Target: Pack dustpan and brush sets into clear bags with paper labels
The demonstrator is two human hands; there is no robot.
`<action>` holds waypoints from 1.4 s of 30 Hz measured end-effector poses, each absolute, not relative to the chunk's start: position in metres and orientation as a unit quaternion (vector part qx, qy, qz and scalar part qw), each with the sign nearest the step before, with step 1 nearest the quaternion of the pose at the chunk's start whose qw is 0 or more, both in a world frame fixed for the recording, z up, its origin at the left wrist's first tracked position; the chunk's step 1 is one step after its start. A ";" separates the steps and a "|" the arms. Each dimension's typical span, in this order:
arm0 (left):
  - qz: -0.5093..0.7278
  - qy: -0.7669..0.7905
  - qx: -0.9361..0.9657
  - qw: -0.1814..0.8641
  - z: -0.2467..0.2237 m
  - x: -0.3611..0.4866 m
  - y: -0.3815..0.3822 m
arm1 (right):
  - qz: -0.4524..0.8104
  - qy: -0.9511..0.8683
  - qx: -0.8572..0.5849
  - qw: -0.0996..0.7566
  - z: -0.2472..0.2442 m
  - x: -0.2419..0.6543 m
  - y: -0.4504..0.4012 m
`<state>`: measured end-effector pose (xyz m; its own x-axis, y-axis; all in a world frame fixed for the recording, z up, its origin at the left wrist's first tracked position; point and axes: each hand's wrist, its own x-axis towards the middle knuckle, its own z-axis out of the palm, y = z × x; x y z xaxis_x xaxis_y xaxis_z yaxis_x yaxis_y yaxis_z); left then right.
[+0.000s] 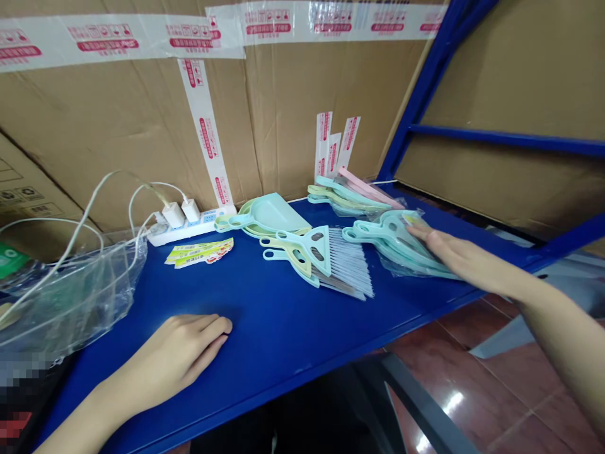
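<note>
My left hand rests on the blue table, its fingers curled together with nothing visible in them. At the right, my right hand lies with outstretched fingers on a stack of mint-green dustpan-and-brush sets in clear wrapping. A small yellowish label shows at its fingertips. Left of this stack are loose hand brushes with mint and pale yellow handles and pale bristles, overlapping one another. Behind them lie nested dustpans, a mint one on top.
Yellow-green printed labels lie near a white power strip with chargers and cables. Clear plastic bags fill the left side. More wrapped sets, pink among them, are at the back. A blue metal frame borders the right; cardboard stands behind.
</note>
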<state>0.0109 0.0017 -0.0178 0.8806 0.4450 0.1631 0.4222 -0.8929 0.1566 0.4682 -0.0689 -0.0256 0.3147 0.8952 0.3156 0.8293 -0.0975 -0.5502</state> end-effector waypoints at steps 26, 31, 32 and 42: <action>0.089 0.244 0.963 0.073 -0.023 0.007 0.002 | -0.151 -0.783 -0.560 0.225 -0.019 0.356 -0.034; 0.085 0.243 0.964 0.066 -0.023 0.007 0.000 | -0.151 -0.801 -0.549 0.184 -0.024 0.338 -0.014; 0.084 0.244 0.964 0.065 -0.023 0.007 0.000 | -0.147 -0.805 -0.546 0.179 -0.024 0.338 -0.012; 0.103 0.232 0.967 0.001 -0.027 0.014 0.008 | -0.152 -0.790 -0.551 0.222 -0.014 0.336 0.000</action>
